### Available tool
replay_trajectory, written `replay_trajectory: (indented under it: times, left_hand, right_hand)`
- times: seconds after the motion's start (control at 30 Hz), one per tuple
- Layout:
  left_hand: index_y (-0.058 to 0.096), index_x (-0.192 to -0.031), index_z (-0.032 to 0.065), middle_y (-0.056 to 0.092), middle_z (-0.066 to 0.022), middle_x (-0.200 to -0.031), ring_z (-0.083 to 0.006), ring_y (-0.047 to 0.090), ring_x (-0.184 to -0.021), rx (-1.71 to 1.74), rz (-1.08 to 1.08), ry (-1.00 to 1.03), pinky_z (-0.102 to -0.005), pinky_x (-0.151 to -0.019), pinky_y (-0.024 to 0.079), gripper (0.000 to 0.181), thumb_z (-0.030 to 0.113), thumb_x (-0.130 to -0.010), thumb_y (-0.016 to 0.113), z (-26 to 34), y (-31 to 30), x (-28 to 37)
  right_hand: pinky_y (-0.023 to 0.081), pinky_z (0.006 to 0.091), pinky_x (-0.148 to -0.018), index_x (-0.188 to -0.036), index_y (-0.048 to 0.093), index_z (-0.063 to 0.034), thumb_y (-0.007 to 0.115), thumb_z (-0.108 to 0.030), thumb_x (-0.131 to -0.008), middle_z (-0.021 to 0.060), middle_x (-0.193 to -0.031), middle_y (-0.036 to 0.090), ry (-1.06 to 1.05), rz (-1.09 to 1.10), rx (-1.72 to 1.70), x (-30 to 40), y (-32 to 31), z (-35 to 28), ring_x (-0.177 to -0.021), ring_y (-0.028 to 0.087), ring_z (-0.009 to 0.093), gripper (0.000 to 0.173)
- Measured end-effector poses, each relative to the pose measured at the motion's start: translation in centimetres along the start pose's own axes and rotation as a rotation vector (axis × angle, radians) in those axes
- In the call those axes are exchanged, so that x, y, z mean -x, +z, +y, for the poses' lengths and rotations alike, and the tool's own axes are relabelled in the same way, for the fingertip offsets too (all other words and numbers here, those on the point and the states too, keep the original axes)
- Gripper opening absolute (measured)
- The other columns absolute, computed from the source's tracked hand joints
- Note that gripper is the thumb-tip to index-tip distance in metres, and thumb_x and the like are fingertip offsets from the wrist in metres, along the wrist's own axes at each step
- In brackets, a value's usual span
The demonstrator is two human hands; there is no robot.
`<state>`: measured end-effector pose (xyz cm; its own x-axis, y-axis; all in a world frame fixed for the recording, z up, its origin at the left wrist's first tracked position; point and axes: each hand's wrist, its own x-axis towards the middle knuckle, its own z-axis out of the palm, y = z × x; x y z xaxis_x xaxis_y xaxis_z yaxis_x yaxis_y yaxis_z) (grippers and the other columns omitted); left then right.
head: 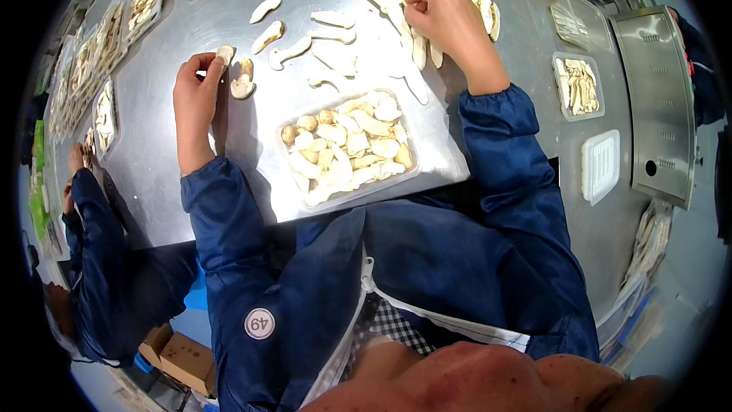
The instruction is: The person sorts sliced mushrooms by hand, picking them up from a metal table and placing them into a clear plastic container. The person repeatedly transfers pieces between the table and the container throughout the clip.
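My left hand [197, 103] pinches a pale mushroom slice [226, 55] between thumb and fingers, left of a brown-capped mushroom slice [243, 80] lying on the steel table. At the upper right, my right hand [443, 20] is over a group of long mushroom slices [419, 48]; its curled fingertips touch or nearly touch one, and whether they grip it cannot be seen. Between my hands, several loose slices [333, 19] are spread on the metal. Close to my body, a clear plastic tray [414, 169] is heaped with mushroom pieces and small round caps.
Filled trays [143, 3] stand at the left and far edges. At right are another filled tray [579, 86], a white lidded or stacked tray [600, 167], a clear container [580, 18] and a steel machine [655, 103]. A co-worker's sleeves [94, 206] reach the table at left.
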<state>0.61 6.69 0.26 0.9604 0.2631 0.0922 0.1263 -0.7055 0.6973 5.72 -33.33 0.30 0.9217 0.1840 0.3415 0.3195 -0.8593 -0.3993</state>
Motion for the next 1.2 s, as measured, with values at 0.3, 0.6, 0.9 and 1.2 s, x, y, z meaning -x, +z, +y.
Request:
replay_trajectory:
  times: [0.3, 0.6, 0.9, 1.2]
  left_hand:
    - [0.074, -0.115, 0.0035, 0.07, -0.0094, -0.107, -0.0181, 0.061, -0.083, -0.04, 0.011, 0.052, -0.0319, -0.078, 0.052, 0.033, 0.03, -0.096, 0.069, 0.3, 0.1, 0.1]
    - [0.074, -0.115, 0.0027, 0.069, -0.0091, -0.106, -0.0176, 0.061, -0.081, -0.054, 0.014, 0.076, -0.032, -0.078, 0.052, 0.033, 0.03, -0.097, 0.069, 0.3, 0.1, 0.1]
    - [0.074, -0.116, 0.0037, 0.069, -0.0096, -0.109, -0.0184, 0.062, -0.083, -0.048, 0.018, 0.082, -0.0322, -0.079, 0.052, 0.033, 0.03, -0.098, 0.068, 0.3, 0.2, 0.1]
    - [0.074, -0.115, 0.0035, 0.069, -0.0097, -0.109, -0.0187, 0.063, -0.085, -0.041, 0.005, 0.067, -0.0323, -0.08, 0.053, 0.033, 0.031, -0.098, 0.068, 0.2, 0.1, 0.1]
  right_hand:
    - [0.059, 0.0372, -0.073, -0.089, 0.079, -0.0071, 0.074, -0.029, -0.084, 0.0125, -0.083, 0.076, 0.119, 0.075, -0.401, -1.0, -0.3, -0.8, -0.076, 0.074, 0.03, 0.023]
    - [0.055, 0.0391, -0.067, -0.088, 0.076, -0.004, 0.078, -0.038, -0.084, 0.012, -0.081, 0.074, 0.038, -0.16, 0.048, 0.2, -1.1, -2.1, -0.072, 0.07, 0.027, 0.034]
    - [0.052, 0.0301, -0.067, -0.091, 0.077, -0.0027, 0.08, -0.037, -0.085, 0.0082, -0.076, 0.072, 0.186, -0.148, -0.446, -0.5, -1.0, -0.6, -0.069, 0.066, 0.017, 0.035]
    - [0.049, 0.0313, -0.061, -0.089, 0.076, -0.0014, 0.079, -0.037, -0.088, 0.0082, -0.071, 0.069, 0.041, -0.238, -0.351, 0.5, -4.8, 0.8, -0.063, 0.062, 0.017, 0.036]
